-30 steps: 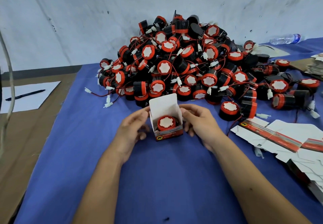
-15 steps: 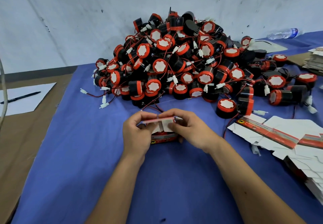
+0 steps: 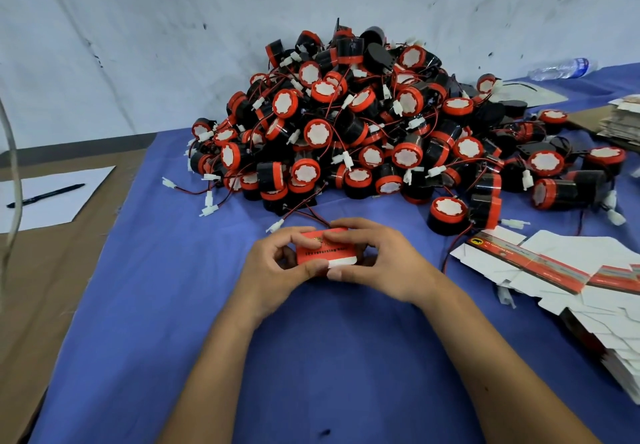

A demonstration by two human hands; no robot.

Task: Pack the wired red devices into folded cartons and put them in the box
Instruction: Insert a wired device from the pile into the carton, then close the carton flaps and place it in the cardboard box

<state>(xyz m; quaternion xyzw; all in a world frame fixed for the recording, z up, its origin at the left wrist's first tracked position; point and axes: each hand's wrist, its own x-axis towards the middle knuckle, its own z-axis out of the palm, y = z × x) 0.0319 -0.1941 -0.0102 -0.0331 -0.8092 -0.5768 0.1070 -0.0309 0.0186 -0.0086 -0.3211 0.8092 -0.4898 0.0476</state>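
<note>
Now the carton [image 3: 325, 253] at the middle of the frame has been shut and is gripped by the left hand [image 3: 277, 269] and right hand [image 3: 377, 263], so it looks ready for the box.

Matt blue cloth [image 3: 173, 305] over table. Glossy printed card carton [image 3: 325, 253]. Red-black plastic devices [image 3: 346, 125], shiny film wrap. Flat paperboard blanks [image 3: 554, 263].

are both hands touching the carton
Touching. The head view shows the left hand and right hand pinching the carton from either side, fingers on top, thumbs on its near edge.
</note>
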